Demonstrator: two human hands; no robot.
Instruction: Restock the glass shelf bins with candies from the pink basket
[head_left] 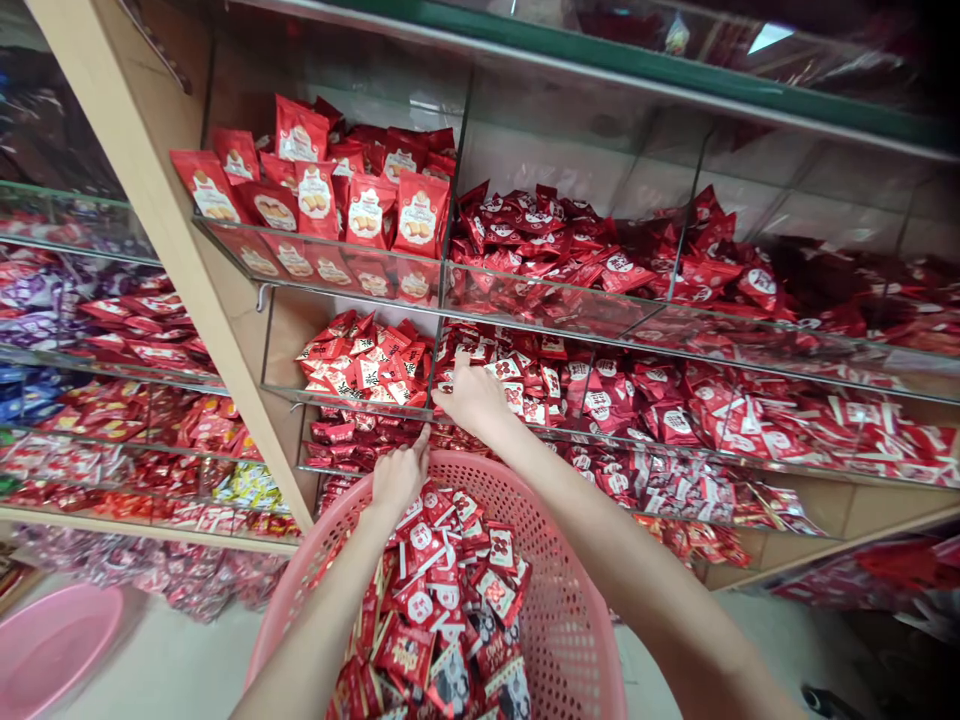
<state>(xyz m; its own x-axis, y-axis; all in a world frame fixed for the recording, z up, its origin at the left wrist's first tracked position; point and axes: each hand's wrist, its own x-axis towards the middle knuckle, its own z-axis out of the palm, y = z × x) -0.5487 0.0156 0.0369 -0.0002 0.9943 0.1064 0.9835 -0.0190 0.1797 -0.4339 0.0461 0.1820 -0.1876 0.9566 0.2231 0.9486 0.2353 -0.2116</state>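
My right hand (474, 395) reaches over the clear front lip of a shelf compartment, its index finger stretched out and thumb apart. It touches or hovers just over small red-and-white candy packets (529, 385); nothing shows in its grasp. Lower and to the left, my left hand (401, 475) is at the far rim of a pink perforated basket (570, 590), with its index finger extended toward the shelf lip and the other fingers partly hidden. Inside the basket lies a pile of wrapped candies (427, 600), mostly red, some with black-and-white wrappers. Both forearms cross over the basket.
Tiered shelves with clear dividers hold red cookie packets (367, 210), dark red packets (555, 240) and cream-and-red packets (367, 365). A wooden upright (172, 230) separates another candy rack at left. A pink basin (60, 640) stands on the floor at lower left.
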